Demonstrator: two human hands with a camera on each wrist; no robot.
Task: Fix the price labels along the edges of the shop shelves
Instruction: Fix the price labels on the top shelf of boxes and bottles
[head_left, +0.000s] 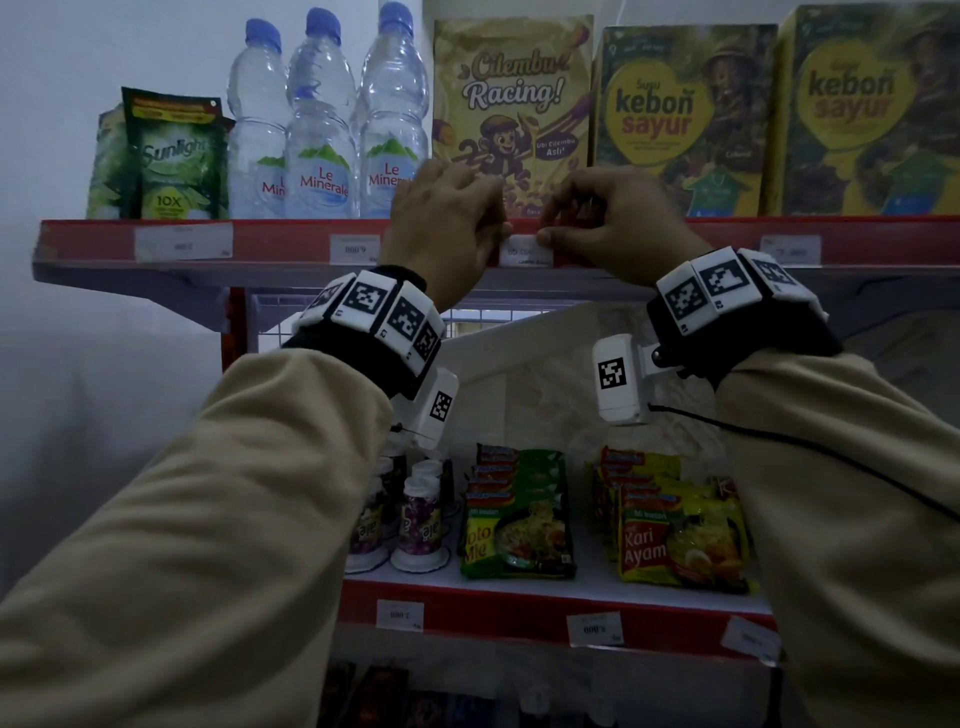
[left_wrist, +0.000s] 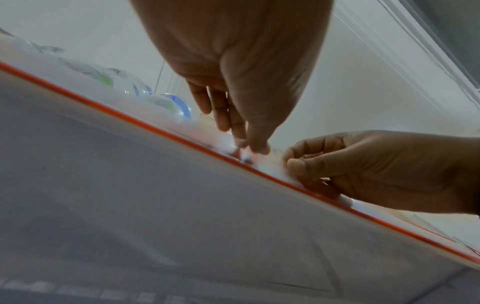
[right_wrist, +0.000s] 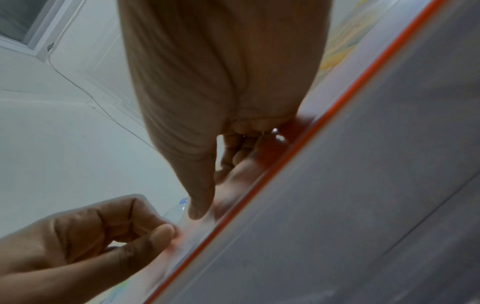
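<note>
- closest to the camera are both forearms in tan sleeves (head_left: 171, 519), each wrist wearing a black band with white tiles printed with square black-and-white marker codes (head_left: 384, 317)
- past those, the lower shelf's red edge (head_left: 493, 608) has three white price tags stuck along it, and the far right one (head_left: 751, 638) sits tilted
- on that lower shelf: small white bottles with purple labels (head_left: 415, 519), a green instant noodle pack (head_left: 514, 514) and a yellow Kari Ayam noodle pack (head_left: 675, 540)
- then the upper shelf's red edge strip (head_left: 291, 239), where both hands are up at the white price label (head_left: 522, 252), right below the Cilembu Racing box (head_left: 511, 88)
- left hand (head_left: 441, 223) has its fingers curled, fingertips pinching the label's left end; the left wrist view shows the thumb and fingers (left_wrist: 255, 144) meeting right at the strip
- right hand (head_left: 618, 223) is curled too, thumb pressed on the label's right end with the index finger folded over the top
- more labels on that strip: one under the Sunlight pouch (head_left: 176, 156), one under the Le Minerale water bottles (head_left: 322, 119), one far right
- furthest right on the upper shelf stand two kebon sayur boxes (head_left: 680, 119)
</note>
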